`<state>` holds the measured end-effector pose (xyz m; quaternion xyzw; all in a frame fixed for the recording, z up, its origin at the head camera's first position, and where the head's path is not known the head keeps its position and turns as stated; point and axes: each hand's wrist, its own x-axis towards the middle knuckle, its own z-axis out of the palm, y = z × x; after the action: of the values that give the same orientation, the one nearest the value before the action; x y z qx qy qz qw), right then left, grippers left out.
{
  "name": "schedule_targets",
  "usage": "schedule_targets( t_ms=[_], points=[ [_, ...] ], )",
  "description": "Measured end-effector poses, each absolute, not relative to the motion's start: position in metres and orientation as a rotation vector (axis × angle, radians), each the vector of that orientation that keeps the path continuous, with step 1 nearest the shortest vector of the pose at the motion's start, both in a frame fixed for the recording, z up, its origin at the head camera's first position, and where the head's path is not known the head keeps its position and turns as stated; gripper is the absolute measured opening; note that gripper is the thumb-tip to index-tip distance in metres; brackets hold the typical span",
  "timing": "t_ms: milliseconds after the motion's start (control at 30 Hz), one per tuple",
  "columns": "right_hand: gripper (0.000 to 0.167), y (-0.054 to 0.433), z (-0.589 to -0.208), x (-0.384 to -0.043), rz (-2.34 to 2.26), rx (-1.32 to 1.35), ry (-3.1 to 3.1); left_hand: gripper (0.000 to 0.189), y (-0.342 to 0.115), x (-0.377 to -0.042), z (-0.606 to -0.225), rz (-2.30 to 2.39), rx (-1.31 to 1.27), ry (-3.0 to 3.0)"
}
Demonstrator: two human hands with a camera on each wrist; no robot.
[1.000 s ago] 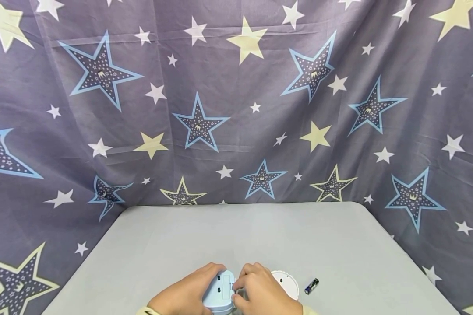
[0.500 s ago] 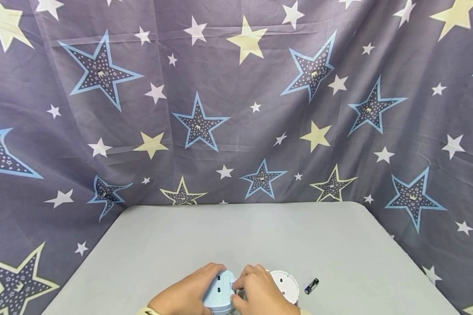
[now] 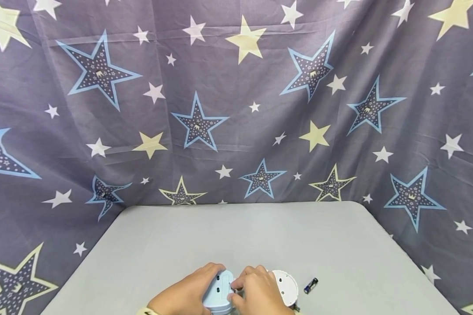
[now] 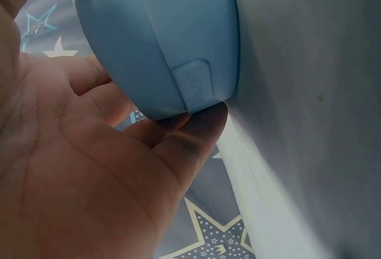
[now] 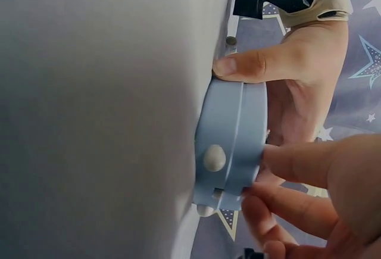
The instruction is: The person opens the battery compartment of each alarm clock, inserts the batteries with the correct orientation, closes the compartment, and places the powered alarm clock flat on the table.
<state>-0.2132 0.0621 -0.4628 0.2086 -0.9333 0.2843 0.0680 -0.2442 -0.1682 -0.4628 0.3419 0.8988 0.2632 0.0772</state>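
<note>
A light-blue alarm clock [image 3: 217,294] stands at the table's front with its back, two black knobs and a rectangular panel toward the head camera. My left hand [image 3: 187,292] grips it from the left; in the left wrist view fingertips [image 4: 205,119] sit under its edge beside an embossed button. In the right wrist view the left thumb [image 5: 229,65] rests on its end. My right hand [image 3: 258,291] has bent fingers [image 5: 297,164] at the clock's back edge, by the panel's end; I cannot tell whether they pinch anything there.
Right of my right hand lies a white round case [image 3: 287,288] with small holes or knobs, partly hidden by that hand. Farther right a dark cylindrical battery [image 3: 311,285] lies on the grey table [image 3: 236,236]. A star-patterned curtain [image 3: 236,100] encloses the back and sides.
My right hand has shifted slightly toward the front and left at the clock's edge, uncovering more of the white case. Left hand and clock stay nearly in place.
</note>
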Motion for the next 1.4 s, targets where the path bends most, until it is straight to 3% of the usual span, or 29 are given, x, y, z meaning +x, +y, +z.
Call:
schedule_targets(
  t_ms=[800, 1133, 1400],
  points=[
    [0.006, 0.063, -0.469, -0.219, 1.067, 0.633, -2.698, 0.092, -0.166, -0.240, -0.457, 0.805, 0.960, 2.710],
    [0.009, 0.052, -0.471, -0.220, 1.052, 0.445, -2.705, 0.090, -0.169, -0.241, -0.458, 0.807, 0.954, 2.714],
    [0.025, 0.055, -0.465, -0.228, 0.906, 0.475, -2.704, 0.091, -0.168, -0.242, -0.458, 0.833, 0.928, 2.689]
  ],
)
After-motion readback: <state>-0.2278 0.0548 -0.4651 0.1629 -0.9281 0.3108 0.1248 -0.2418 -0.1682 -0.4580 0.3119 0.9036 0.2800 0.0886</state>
